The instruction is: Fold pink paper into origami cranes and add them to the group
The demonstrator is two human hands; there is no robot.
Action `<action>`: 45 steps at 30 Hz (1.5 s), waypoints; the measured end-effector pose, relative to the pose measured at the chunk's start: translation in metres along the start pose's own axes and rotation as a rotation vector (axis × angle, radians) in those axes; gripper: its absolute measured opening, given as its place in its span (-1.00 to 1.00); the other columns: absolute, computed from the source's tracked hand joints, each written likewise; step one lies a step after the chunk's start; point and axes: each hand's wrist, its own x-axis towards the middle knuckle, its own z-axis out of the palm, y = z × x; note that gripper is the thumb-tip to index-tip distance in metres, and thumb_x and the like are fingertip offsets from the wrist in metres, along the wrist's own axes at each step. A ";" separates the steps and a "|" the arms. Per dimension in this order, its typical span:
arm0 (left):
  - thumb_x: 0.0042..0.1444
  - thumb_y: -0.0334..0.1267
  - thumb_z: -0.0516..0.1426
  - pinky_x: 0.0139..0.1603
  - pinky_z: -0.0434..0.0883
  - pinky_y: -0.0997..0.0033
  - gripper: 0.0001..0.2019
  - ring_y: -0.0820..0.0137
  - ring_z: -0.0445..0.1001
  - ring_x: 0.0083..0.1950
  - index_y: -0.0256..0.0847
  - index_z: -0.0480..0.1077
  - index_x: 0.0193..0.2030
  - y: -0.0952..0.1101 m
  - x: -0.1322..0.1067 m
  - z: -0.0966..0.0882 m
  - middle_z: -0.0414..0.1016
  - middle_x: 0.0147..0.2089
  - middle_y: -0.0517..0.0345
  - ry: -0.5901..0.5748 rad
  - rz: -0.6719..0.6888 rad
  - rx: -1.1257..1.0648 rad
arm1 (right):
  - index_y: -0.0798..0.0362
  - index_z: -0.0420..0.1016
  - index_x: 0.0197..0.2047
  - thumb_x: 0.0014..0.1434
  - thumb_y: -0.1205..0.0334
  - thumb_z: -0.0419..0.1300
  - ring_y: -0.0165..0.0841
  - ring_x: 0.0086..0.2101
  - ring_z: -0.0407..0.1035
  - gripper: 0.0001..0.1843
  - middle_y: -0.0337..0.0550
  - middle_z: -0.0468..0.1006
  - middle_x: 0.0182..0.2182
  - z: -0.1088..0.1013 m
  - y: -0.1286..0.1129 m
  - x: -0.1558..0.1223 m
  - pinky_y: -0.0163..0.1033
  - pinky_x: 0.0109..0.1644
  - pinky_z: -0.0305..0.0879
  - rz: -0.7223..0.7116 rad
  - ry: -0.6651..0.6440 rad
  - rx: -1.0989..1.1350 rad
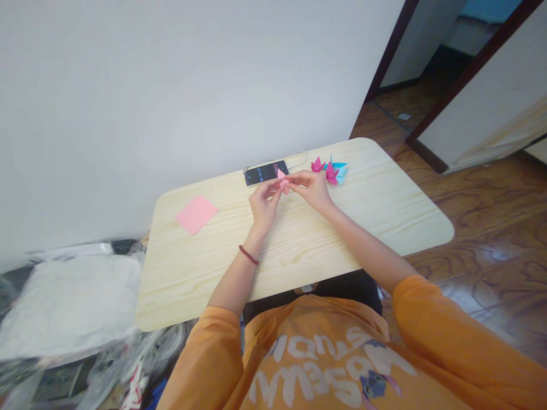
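My left hand and my right hand meet above the pale wood-grain table, and the fingertips of both pinch a small folded piece of pink origami paper. Just behind them lies a black smartphone with a lit screen, partly hidden by the paper and my left fingers. Beyond my right hand sit folded origami cranes in magenta and light blue. A flat square of pink paper lies to the left of my hands. A red beaded bracelet circles my left wrist.
A thin cable runs along the table's back edge by a white wall. Bulky white plastic bags are heaped beyond the table's left side. Brown wood-patterned flooring and a doorway lie to the right.
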 end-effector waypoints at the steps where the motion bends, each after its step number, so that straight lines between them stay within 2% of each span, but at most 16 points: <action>1: 0.05 -0.12 0.25 -0.21 0.49 0.40 -0.75 0.40 0.55 -0.24 -0.19 0.51 -0.18 0.000 0.000 0.000 0.58 -0.23 0.05 0.005 -0.008 -0.001 | 0.05 0.62 -0.30 -0.10 -0.04 0.39 -0.29 -0.31 0.51 -0.64 -0.10 0.60 -0.35 0.000 -0.001 0.000 -0.11 -0.12 0.50 0.000 -0.003 -0.009; 6: 0.05 -0.14 0.25 -0.19 0.50 0.39 -0.80 0.43 0.54 -0.28 -0.20 0.53 -0.25 0.001 -0.001 0.001 0.56 -0.27 0.08 0.038 -0.002 -0.009 | 0.06 0.61 -0.35 -0.04 -0.02 0.36 -0.32 -0.34 0.49 -0.69 -0.12 0.57 -0.39 -0.001 -0.004 -0.001 -0.14 -0.15 0.49 -0.010 -0.021 -0.072; 9: 0.00 -0.16 0.29 -0.20 0.51 0.38 -0.82 0.44 0.53 -0.28 -0.21 0.54 -0.31 0.000 0.000 0.001 0.53 -0.18 0.05 0.076 0.009 -0.034 | 0.07 0.59 -0.36 -0.03 -0.01 0.35 -0.33 -0.36 0.48 -0.70 -0.12 0.55 -0.39 -0.001 -0.005 -0.002 -0.15 -0.16 0.48 -0.022 -0.026 -0.095; 11: -0.04 -0.18 0.31 -0.19 0.51 0.35 -0.82 0.43 0.54 -0.29 -0.22 0.54 -0.34 -0.001 0.001 0.002 0.54 -0.16 0.03 0.072 -0.033 -0.076 | 0.07 0.58 -0.37 -0.02 0.00 0.34 -0.33 -0.36 0.47 -0.70 -0.13 0.54 -0.39 -0.002 -0.004 -0.002 -0.16 -0.17 0.48 -0.025 -0.025 -0.113; 14: -0.05 -0.21 0.31 -0.14 0.51 0.29 -0.83 0.38 0.56 -0.30 -0.24 0.54 -0.34 -0.001 0.002 0.003 0.58 -0.27 0.04 0.036 -0.150 -0.134 | 0.07 0.57 -0.38 -0.02 0.00 0.34 -0.32 -0.35 0.47 -0.71 -0.13 0.54 -0.39 -0.002 -0.004 -0.002 -0.16 -0.18 0.47 -0.024 -0.022 -0.128; 17: -0.06 -0.23 0.31 -0.11 0.50 0.26 -0.84 0.35 0.56 -0.29 -0.25 0.55 -0.34 0.000 0.002 0.003 0.60 -0.32 0.03 0.033 -0.201 -0.150 | 0.07 0.56 -0.39 -0.03 0.01 0.35 -0.31 -0.35 0.47 -0.72 -0.13 0.55 -0.40 -0.001 -0.004 -0.001 -0.15 -0.18 0.46 -0.004 -0.020 -0.110; 21: -0.09 -0.21 0.32 -0.15 0.49 0.30 -0.82 0.37 0.56 -0.30 -0.25 0.54 -0.36 -0.003 0.003 0.002 0.61 -0.32 0.03 0.023 -0.226 -0.178 | 0.08 0.55 -0.37 -0.05 0.01 0.36 -0.30 -0.35 0.48 -0.70 -0.12 0.57 -0.41 -0.002 -0.003 0.000 -0.15 -0.18 0.45 0.077 -0.025 -0.053; 24: -0.12 -0.18 0.34 -0.25 0.48 0.38 -0.79 0.40 0.55 -0.35 -0.25 0.52 -0.37 -0.006 0.003 0.003 0.60 -0.36 0.07 0.000 -0.260 -0.195 | 0.09 0.53 -0.39 -0.12 -0.02 0.39 -0.31 -0.37 0.48 -0.65 -0.13 0.57 -0.44 -0.002 -0.002 0.001 -0.15 -0.20 0.46 0.117 0.003 -0.013; 27: -0.14 -0.13 0.35 -0.34 0.44 0.47 -0.74 0.43 0.54 -0.39 -0.24 0.48 -0.36 -0.006 0.002 0.004 0.58 -0.40 0.11 -0.008 -0.276 -0.193 | 0.09 0.52 -0.41 -0.17 -0.04 0.41 -0.32 -0.41 0.48 -0.62 -0.14 0.57 -0.46 -0.001 -0.002 0.000 -0.16 -0.23 0.47 0.131 0.046 -0.005; 31: -0.13 -0.07 0.34 -0.35 0.44 0.48 -0.69 0.43 0.55 -0.41 -0.24 0.43 -0.38 -0.004 -0.001 0.009 0.56 -0.46 0.13 0.029 -0.246 -0.214 | 0.08 0.56 -0.40 -0.14 -0.04 0.40 -0.31 -0.40 0.48 -0.64 -0.13 0.58 -0.45 0.002 -0.006 -0.003 -0.16 -0.24 0.47 0.122 0.040 -0.027; 35: -0.12 -0.05 0.33 -0.27 0.49 0.40 -0.68 0.39 0.58 -0.36 -0.25 0.43 -0.38 -0.003 -0.005 0.013 0.59 -0.41 0.08 0.071 -0.263 -0.224 | 0.06 0.58 -0.39 -0.09 -0.03 0.37 -0.30 -0.35 0.48 -0.68 -0.11 0.59 -0.38 0.004 -0.009 -0.007 -0.18 -0.27 0.47 0.077 0.066 -0.079; 40: -0.13 -0.10 0.35 -0.04 0.50 0.20 -0.70 0.31 0.60 -0.21 -0.27 0.50 -0.33 -0.003 -0.005 0.012 0.62 -0.26 0.00 0.007 -0.299 -0.292 | 0.05 0.55 -0.42 -0.04 0.00 0.35 -0.32 -0.34 0.45 -0.73 -0.13 0.55 -0.40 0.002 -0.008 -0.005 -0.20 -0.26 0.45 0.019 0.113 -0.117; 45: -0.09 -0.08 0.32 0.01 0.50 0.14 -0.71 0.30 0.60 -0.19 -0.26 0.53 -0.29 -0.004 -0.004 0.012 0.62 -0.23 0.02 0.001 -0.285 -0.332 | 0.06 0.50 -0.42 -0.03 0.03 0.34 -0.36 -0.39 0.43 -0.73 -0.17 0.53 -0.43 0.003 -0.007 -0.004 -0.19 -0.24 0.44 0.003 0.098 -0.096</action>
